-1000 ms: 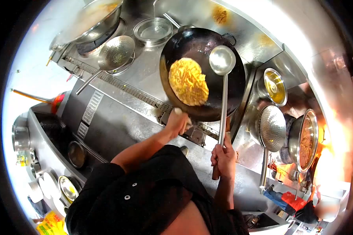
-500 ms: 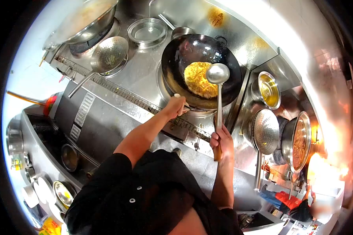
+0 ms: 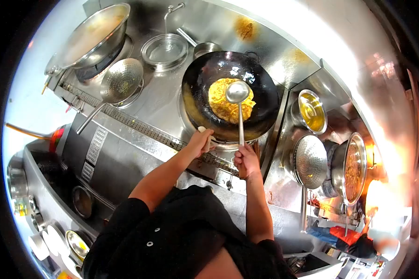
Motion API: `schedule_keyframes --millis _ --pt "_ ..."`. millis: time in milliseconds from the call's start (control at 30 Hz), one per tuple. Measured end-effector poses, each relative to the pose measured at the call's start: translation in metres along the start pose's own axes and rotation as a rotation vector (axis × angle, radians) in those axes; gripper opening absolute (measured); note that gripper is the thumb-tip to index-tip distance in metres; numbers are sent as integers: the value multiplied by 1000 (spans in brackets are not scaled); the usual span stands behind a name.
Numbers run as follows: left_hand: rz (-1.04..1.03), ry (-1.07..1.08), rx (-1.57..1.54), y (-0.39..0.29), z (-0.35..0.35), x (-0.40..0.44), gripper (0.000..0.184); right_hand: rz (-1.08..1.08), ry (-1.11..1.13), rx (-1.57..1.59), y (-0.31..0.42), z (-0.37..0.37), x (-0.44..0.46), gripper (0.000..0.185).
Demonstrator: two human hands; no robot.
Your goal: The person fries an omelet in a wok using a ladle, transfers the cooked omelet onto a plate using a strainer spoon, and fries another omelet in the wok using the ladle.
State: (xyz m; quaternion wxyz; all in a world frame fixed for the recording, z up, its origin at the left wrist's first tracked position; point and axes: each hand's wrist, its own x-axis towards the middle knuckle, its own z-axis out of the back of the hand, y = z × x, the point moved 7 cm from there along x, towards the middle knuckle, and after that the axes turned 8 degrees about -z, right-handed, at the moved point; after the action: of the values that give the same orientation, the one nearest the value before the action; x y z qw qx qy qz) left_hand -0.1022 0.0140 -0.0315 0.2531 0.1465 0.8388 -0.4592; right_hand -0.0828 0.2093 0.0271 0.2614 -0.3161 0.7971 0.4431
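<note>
A black wok (image 3: 263,104) sits on the stove in front of me. In it lies a golden-yellow, browned egg omelette (image 3: 217,100), partly covered by the bowl of a steel ladle (image 3: 238,92). My right hand (image 3: 247,162) is closed around the ladle's handle, with the bowl over the egg; whether they touch I cannot tell. At the wok's near left rim, my left hand (image 3: 201,142) is closed on its edge with a pale cloth (image 3: 212,139) showing between the fingers. That hand hides the part of the rim it grips.
On the left are a perforated strainer (image 3: 122,81), a steaming pot (image 3: 95,37) and a glass-like round dish (image 3: 165,49). To the right stand a bowl of yellow oil (image 3: 313,110), another strainer (image 3: 311,160) and a reddish-brown filled basin (image 3: 355,169). Flames and another person (image 3: 344,237) are farther right.
My right hand has brought the ladle left and forward, from the omelette's right edge to over its middle. The wok appears tilted differently, and the egg's edge has folded. My left hand keeps its grip.
</note>
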Motion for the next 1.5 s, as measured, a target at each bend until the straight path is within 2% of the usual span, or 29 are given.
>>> schedule_keyframes --millis 100,133,167,267,300,333,367,400,433,533,600,700,767,867,933,1033,1067,1100,1133,1233,1333,1367,1400,1467,1500 --pt "48 -73 -43 6 2 1 34 19 -82 -220 17 -4 -17 25" --pt "68 -79 -44 6 0 -1 35 73 -18 -153 25 -3 -25 31" --pt "85 -85 -45 4 -1 -4 35 167 2 -97 38 0 -38 22" --pt "82 -76 -5 -1 -6 -7 36 376 -122 3 96 29 -75 4" --pt "68 -26 1 4 -4 0 34 420 -219 -66 120 61 -70 5" --pt "53 21 5 12 3 11 33 555 -314 -322 153 81 -74 8" --pt "36 66 8 17 5 17 32 518 -420 -321 174 105 -72 7" --pt "-1 -33 14 2 -7 0 30 514 -491 -354 195 137 -65 5" --pt "8 -30 22 5 -6 1 30 522 -598 -394 213 144 -73 9" --pt "11 -41 57 6 -3 3 31 510 -630 -483 248 175 -68 15" --pt "12 37 38 9 -2 8 32 444 -655 -529 252 187 -66 18" --pt "31 44 63 14 2 10 31 337 -493 -259 249 203 -55 8" --pt "29 18 65 11 1 6 30 431 -448 -107 239 204 -59 5" --pt "6 -4 29 5 -7 1 29 535 -428 -38 227 187 -96 4" --pt "9 -28 9 5 -6 0 29 515 -281 98 221 187 -122 5" --pt "122 56 -24 13 1 11 28 441 -119 287 194 160 -165 8" --pt "111 -4 -40 11 2 6 28 420 67 433 180 152 -170 5" --pt "96 -58 -55 6 -7 0 28 435 13 351 162 128 -190 13" --pt "82 -108 -68 2 -11 -2 29 405 72 370 142 118 -194 20" --pt "151 -63 -17 11 -5 10 26 368 134 248 88 71 -216 32" --pt "-36 35 4 2 -8 11 29 191 297 423 33 50 -216 46" --pt "-103 80 8 5 -7 13 30 138 304 483 19 47 -217 47" --pt "-101 -54 10 -9 -12 -8 29 96 312 498 9 45 -218 46" --pt "-117 -106 -13 -25 -20 -39 26 37 263 498 0 33 -223 43" --pt "-115 -135 -15 -25 -16 -52 24 36 239 391 0 31 -223 42"
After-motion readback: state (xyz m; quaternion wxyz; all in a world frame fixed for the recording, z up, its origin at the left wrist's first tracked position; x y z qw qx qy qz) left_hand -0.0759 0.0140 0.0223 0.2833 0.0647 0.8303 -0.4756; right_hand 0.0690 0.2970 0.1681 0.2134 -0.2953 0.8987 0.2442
